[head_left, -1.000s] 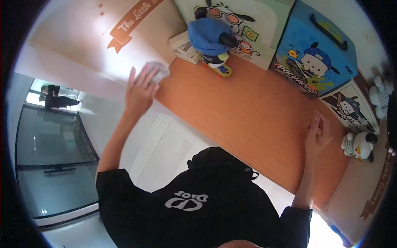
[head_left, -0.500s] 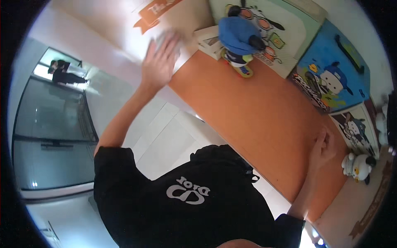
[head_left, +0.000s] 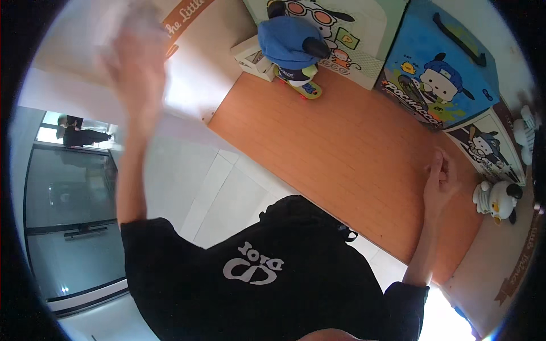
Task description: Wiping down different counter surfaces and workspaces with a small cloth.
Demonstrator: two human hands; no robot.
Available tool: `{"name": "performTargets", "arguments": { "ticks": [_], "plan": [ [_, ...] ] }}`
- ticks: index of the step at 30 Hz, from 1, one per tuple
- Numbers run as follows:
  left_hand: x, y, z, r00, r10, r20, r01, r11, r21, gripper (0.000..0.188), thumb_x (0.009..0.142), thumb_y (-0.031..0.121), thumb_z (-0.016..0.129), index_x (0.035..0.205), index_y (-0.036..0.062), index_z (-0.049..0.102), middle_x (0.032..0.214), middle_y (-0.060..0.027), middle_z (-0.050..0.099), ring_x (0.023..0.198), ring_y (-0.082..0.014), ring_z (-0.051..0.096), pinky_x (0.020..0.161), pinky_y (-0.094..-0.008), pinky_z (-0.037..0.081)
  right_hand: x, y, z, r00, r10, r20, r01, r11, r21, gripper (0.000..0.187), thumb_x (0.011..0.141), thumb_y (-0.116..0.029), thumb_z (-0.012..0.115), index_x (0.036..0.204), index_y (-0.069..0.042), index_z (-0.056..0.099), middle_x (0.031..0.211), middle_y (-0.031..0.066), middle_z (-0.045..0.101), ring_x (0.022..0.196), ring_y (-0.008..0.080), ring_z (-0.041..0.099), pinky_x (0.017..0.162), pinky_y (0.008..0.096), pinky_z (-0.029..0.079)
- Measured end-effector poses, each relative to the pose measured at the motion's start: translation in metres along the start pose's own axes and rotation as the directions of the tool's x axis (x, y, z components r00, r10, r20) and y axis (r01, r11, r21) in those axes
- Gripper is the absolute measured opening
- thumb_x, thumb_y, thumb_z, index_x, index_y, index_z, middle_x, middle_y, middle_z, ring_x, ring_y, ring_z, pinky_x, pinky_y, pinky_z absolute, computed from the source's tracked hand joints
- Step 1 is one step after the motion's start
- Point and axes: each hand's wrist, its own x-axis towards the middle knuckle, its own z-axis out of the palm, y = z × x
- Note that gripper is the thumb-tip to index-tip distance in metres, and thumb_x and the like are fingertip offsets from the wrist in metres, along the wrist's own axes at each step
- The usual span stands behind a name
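Note:
My left hand point(head_left: 136, 62) is raised against the pale side panel point(head_left: 210, 62) at the upper left, smeared by motion. Under its fingers is a pale, crumpled cloth point(head_left: 122, 23), its outline blurred. At the right, my right hand point(head_left: 442, 179) rests on the orange-brown wooden shelf point(head_left: 318, 148). Its fingers are curled in, and nothing shows between them. Beside that hand stand a small white-and-black dog figurine point(head_left: 497, 200) and a framed cartoon card point(head_left: 483, 148).
A dog figure in a blue cap point(head_left: 293, 48) stands on a skateboard at the back of the shelf. Behind it leans a pale green cartoon box point(head_left: 364, 34). A blue cartoon box point(head_left: 443, 74) stands to its right. A glass door point(head_left: 71, 187) and a distant person point(head_left: 85, 136) show at far left.
My left hand has moved left and up along the side panel with the cloth. My right hand stays in nearly the same place on the shelf. The view has shifted slightly.

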Motion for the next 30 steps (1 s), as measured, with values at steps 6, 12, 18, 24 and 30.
{"name": "performTargets", "arguments": {
  "ticks": [6,12,18,24,30],
  "plan": [
    [-0.097,0.078,-0.086,0.953,0.213,-0.217,-0.268,0.248,-0.931,0.037,0.117,0.032,0.051,0.142,0.0095,0.065,0.179,-0.0058,0.046,0.166,-0.0285,0.039,0.136,-0.0557,0.026,0.001,-0.007,0.010,0.997,-0.036,-0.065,0.036,0.999,0.002,0.019,0.108,-0.006,0.071,0.124,-0.003,0.081,0.100,0.0049,0.083,0.071,0.0122,0.069,0.063,0.0228,0.051],
    [0.054,-0.072,0.019,0.925,-0.254,-0.282,0.064,0.836,-0.545,0.062,0.119,0.059,0.040,0.171,0.0261,0.052,0.173,-0.0045,0.053,0.156,-0.0317,0.050,0.129,-0.0756,0.020,-0.003,-0.009,0.009,0.999,-0.043,0.008,0.042,0.996,0.072,0.018,0.107,-0.006,0.072,0.122,-0.005,0.082,0.102,0.0046,0.083,0.070,0.0114,0.068,0.059,0.0221,0.049],
    [0.031,-0.015,-0.010,0.877,-0.387,-0.285,-0.022,0.559,-0.829,0.056,0.117,0.055,0.045,0.168,0.0324,0.054,0.169,-0.0037,0.057,0.160,-0.0294,0.047,0.126,-0.0703,0.032,-0.003,-0.027,0.002,1.000,-0.005,-0.017,0.005,1.000,0.013,0.018,0.105,-0.006,0.074,0.121,-0.007,0.084,0.094,0.0036,0.082,0.067,0.0106,0.064,0.057,0.0224,0.047],
    [-0.087,0.063,-0.105,0.962,0.211,-0.174,-0.231,0.282,-0.931,0.043,0.102,0.022,0.066,0.144,0.0116,0.074,0.178,-0.0031,0.047,0.169,-0.0377,0.035,0.136,-0.0625,0.025,0.001,-0.030,-0.002,1.000,-0.010,0.009,0.010,0.999,-0.034,0.019,0.103,-0.005,0.075,0.120,-0.006,0.084,0.089,0.0025,0.080,0.064,0.0105,0.060,0.055,0.0230,0.046],
    [-0.070,0.026,-0.193,0.937,-0.299,-0.182,-0.303,-0.430,-0.851,0.044,0.096,0.009,0.072,0.140,0.0107,0.079,0.165,-0.0139,0.058,0.161,-0.0441,0.046,0.132,-0.0597,0.033,-0.002,-0.022,0.005,0.995,-0.097,-0.001,0.097,0.994,-0.060,0.020,0.102,-0.004,0.075,0.120,-0.006,0.084,0.088,0.0021,0.079,0.061,0.0108,0.057,0.055,0.0230,0.046]
  ]
}}
